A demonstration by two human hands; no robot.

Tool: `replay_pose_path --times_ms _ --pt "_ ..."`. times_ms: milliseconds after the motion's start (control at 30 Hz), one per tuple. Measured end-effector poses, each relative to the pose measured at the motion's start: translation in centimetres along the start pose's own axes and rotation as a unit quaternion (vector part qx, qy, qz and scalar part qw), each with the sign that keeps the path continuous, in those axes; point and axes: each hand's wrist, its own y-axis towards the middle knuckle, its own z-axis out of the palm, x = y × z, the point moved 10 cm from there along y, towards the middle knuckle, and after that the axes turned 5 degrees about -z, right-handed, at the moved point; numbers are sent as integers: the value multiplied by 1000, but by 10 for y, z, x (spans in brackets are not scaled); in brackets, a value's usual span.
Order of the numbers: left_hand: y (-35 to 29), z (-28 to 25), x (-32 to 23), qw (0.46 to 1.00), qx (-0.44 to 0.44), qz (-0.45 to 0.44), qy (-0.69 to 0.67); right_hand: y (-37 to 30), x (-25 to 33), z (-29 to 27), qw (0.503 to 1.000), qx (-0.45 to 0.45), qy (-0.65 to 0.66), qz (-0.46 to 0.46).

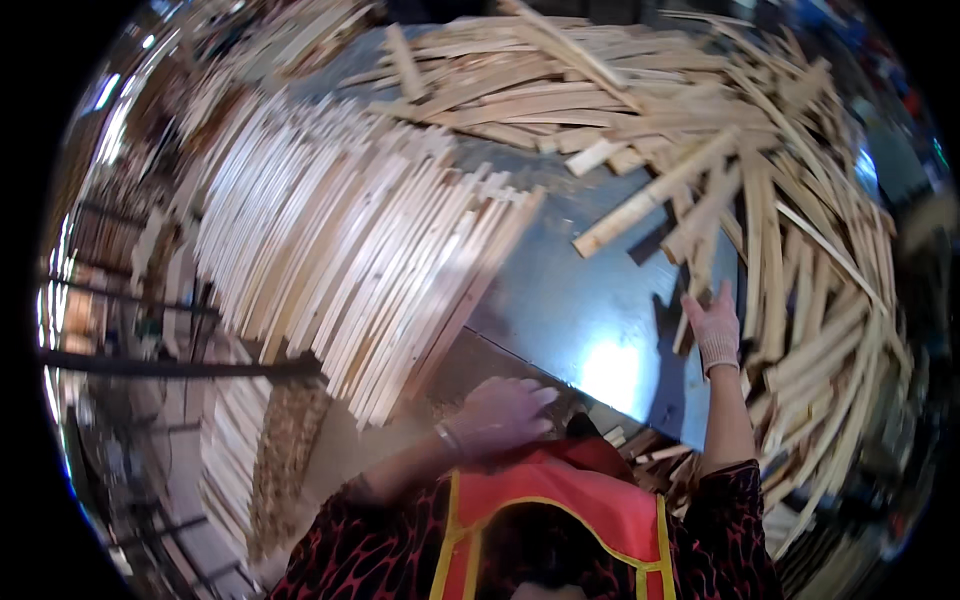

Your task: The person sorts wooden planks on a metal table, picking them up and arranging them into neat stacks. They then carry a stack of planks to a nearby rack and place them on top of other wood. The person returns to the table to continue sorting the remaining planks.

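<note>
A smooth metal table [560,275] supports the work. A pile of loose boards [700,125] covers its far and right sides. A row of narrow wood strips [340,240] lies side by side at left. The right hand [712,330], thumb and fingers apart, is at the near end of a board [703,250] in the pile; whether it grips cannot be told. The left hand [495,415] is blurred before the red apron [570,490]; its grip cannot be told.
</note>
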Motion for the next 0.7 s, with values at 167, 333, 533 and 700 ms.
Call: replay_pose_path --times_ms 167,333,533,700 --pt "57 -27 1 998 -40 -18 -39 34 8 47 990 65 127 12" --pt "71 -69 38 972 -130 -59 -185 -55 33 117 739 217 595 231" --pt "67 -102 38 960 -212 -44 -175 -137 156 112 877 430 -66 -202" --pt "35 -98 98 935 -250 -7 -252 -179 361 -85 638 507 509 -276"
